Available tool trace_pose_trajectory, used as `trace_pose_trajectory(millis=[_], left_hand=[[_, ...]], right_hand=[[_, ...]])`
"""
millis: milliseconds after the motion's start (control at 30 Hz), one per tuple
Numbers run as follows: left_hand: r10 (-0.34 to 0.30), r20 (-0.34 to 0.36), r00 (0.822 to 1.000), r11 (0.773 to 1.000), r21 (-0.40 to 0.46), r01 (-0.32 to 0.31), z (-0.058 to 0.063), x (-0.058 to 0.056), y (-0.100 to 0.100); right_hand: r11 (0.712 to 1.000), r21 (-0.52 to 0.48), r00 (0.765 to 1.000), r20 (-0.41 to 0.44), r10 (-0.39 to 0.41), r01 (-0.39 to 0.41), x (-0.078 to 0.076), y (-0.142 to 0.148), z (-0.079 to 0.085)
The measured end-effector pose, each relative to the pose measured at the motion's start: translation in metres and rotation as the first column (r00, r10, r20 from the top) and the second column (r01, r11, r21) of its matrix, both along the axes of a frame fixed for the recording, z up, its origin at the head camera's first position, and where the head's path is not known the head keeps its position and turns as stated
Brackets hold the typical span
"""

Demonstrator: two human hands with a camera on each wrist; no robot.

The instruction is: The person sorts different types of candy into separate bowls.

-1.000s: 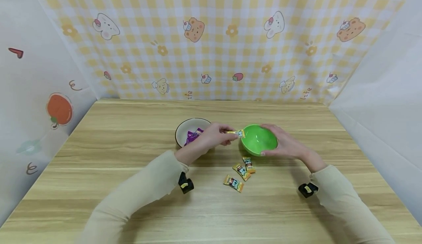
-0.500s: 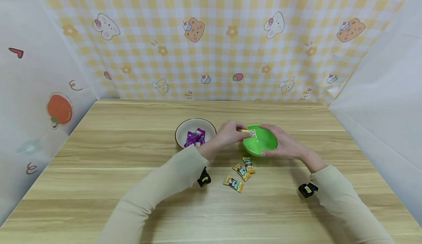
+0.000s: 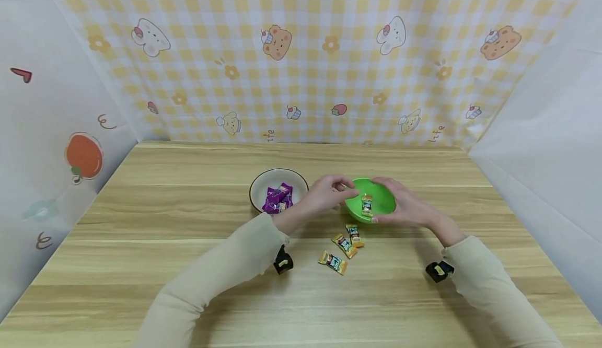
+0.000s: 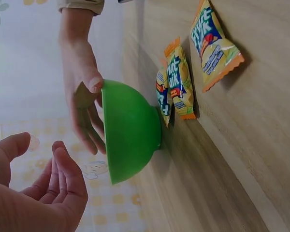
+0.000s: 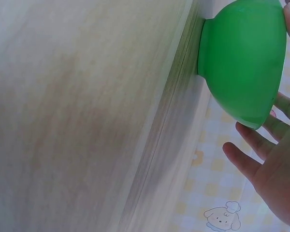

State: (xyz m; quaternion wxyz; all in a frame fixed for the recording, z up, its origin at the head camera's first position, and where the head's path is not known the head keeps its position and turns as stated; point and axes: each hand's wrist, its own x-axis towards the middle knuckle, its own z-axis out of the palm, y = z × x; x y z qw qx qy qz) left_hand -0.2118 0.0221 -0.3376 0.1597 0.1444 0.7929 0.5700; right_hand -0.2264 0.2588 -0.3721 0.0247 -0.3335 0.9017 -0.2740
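Note:
My left hand (image 3: 329,192) hovers at the left rim of a green bowl (image 3: 383,197), holding nothing. A gap shows between its thumb and fingertips in the left wrist view. One yellow wrapped candy (image 3: 367,206) lies inside the bowl. Around the bowl's right side, my right hand (image 3: 408,203) holds the rim, thumb at the near edge and fingers at the far edge. Three more yellow candies lie on the table in front of the bowl: an upper candy (image 3: 355,235), a middle candy (image 3: 345,245) and a nearest candy (image 3: 333,262).
To the left stands a white bowl (image 3: 260,186) with a dark rim, with several purple wrapped candies (image 3: 278,197) in it. The wooden table (image 3: 155,222) runs back to a yellow checked curtain (image 3: 305,76).
My left hand carried a yellow candy rightward over the green bowl and let it go; the candy now lies inside. That hand then drew back slightly left. The right hand stayed put.

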Motion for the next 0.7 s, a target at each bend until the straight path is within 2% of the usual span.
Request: trace_pose_trajectory(millis=[167,300,500,700], left_hand=[[-0.057,0.035,0.998,0.997,0.054,0.055,0.004,0.011,-0.010],[-0.113,0.061,0.992,0.992,0.059,0.109,0.002,0.024,-0.018],[-0.159,0.137,0.978,0.986,0.076,0.150,-0.009,0.041,-0.029],[-0.172,0.103,0.980,0.984,0.056,0.167,-0.022,0.048,-0.045]], right_hand=[[1.000,0.004,1.000,-0.004,-0.005,0.005,0.000,0.000,-0.001],[1.000,0.014,1.000,-0.012,-0.009,0.009,-0.001,0.000,-0.001],[1.000,0.016,0.999,-0.032,-0.007,0.007,-0.001,-0.001,0.001],[0.999,0.033,0.998,-0.070,0.003,0.000,-0.001,-0.002,0.002]])
